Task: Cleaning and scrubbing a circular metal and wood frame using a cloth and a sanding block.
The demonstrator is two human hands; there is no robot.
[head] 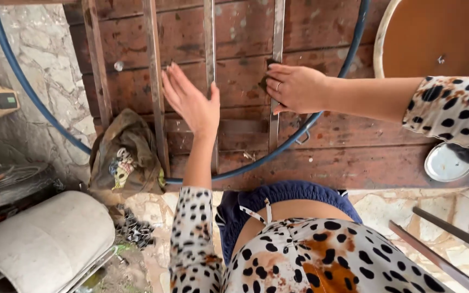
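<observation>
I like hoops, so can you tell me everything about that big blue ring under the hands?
The blue ring is a thin, smooth hoop, maybe plastic or coated metal, too big to fit in view. It lies flat over the worn reddish wooden planks, crossed by grey metal strips. The right hand rests just inside its curve, with no clear touch visible.

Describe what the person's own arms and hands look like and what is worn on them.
Both arms wear loose cream sleeves with black spots and rusty orange blotches, pushed up so the forearms are bare. The left sleeve ends near the elbow, the right sleeve likewise. The left hand is bare, with no ring visible. The right hand has a thin ring on one finger.
</observation>
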